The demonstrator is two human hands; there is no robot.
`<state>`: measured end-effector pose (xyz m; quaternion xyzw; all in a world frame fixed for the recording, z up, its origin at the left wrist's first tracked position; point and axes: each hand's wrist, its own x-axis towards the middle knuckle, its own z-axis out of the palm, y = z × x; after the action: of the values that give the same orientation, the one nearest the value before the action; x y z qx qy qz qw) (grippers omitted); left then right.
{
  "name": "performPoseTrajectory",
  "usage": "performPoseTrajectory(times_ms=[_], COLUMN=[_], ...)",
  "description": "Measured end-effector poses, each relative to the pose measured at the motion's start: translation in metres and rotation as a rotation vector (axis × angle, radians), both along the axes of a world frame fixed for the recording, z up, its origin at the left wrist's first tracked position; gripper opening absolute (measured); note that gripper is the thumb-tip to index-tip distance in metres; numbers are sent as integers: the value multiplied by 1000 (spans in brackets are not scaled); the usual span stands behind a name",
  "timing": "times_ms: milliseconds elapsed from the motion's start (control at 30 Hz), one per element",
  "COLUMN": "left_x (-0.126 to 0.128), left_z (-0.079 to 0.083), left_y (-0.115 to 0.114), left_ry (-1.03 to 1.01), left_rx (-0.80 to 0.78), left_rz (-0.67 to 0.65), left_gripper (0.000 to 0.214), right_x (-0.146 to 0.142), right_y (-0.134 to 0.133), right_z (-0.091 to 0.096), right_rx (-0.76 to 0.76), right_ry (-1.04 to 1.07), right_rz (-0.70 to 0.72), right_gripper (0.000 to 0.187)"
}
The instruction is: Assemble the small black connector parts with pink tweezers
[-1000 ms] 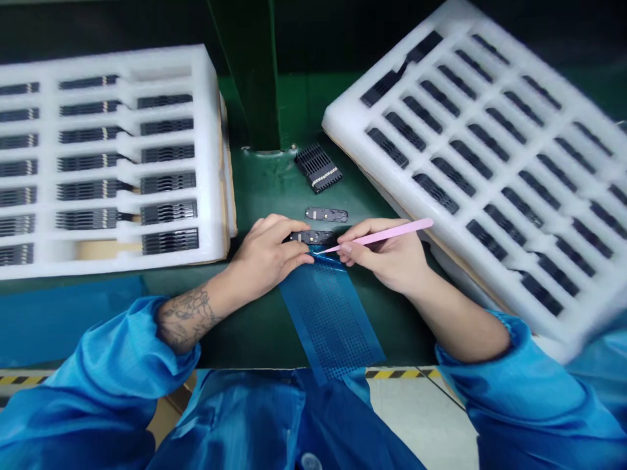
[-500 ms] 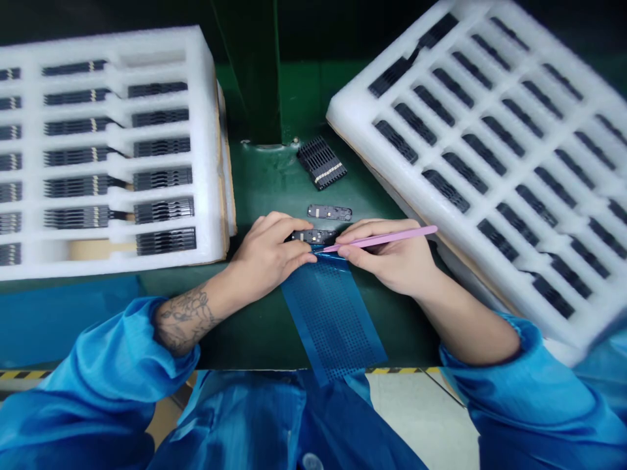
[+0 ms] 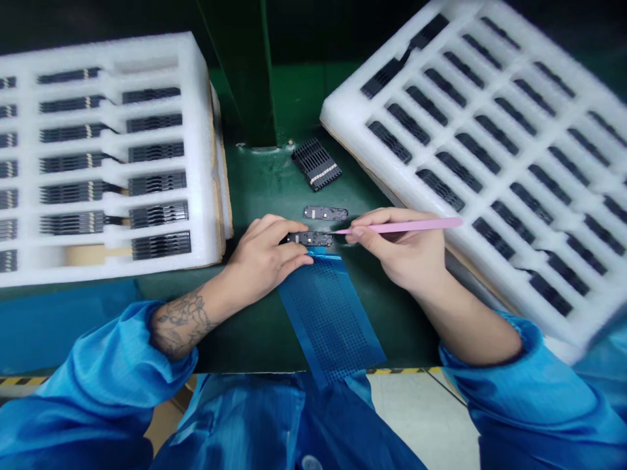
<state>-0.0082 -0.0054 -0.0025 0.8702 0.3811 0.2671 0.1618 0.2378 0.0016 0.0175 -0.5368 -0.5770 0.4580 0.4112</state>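
Observation:
My left hand (image 3: 268, 253) grips the left end of a small black electronic part (image 3: 313, 239) between thumb and fingers, above the top edge of a blue perforated sheet (image 3: 333, 313). Pink tweezers (image 3: 411, 226) are pinched in my right hand (image 3: 404, 245). Their dark tips reach the right end of the held part; whether they grip anything there is too small to tell. Just beyond lies a second, similar black part (image 3: 326, 213), flat on the green table (image 3: 255, 196), touched by neither hand.
A white foam tray (image 3: 196, 163) holding stacks of black parts stands at the left. Another foam tray (image 3: 337, 108) sits tilted at the right. A row of black parts (image 3: 317, 164) lies behind my hands, near a green post (image 3: 249, 78). Blue material (image 3: 63, 320) lies front left.
The tweezers have moved from the sheet's top edge up and right to the held part's right end. My left hand stays on that part. The whole view has shifted slightly.

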Motion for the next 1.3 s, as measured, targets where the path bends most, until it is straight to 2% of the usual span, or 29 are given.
performPoseTrajectory(times_ms=[100,233,500,1133,1300], left_x=[0,0,0,0,0], left_z=[2,2,1,3,3], left_y=[-1,-1,0,0,0], left_ry=[11,3,9,-6,5], left_rx=[-17,-2,-4,17,33], left_rz=[4,0,-1,-13,-9], left_gripper=[17,17,17,16,16], right_x=[0,1,1,-1,-3], right_y=[1,0,0,1,-1], right_z=[0,-3,-3,0,2], right_rx=[-9,-1,62,135,208], right_ry=[-28,-34,-71,-95,-143], right_rz=[-69,-13,3,20,31], right_gripper=[12,7,4,3,6])
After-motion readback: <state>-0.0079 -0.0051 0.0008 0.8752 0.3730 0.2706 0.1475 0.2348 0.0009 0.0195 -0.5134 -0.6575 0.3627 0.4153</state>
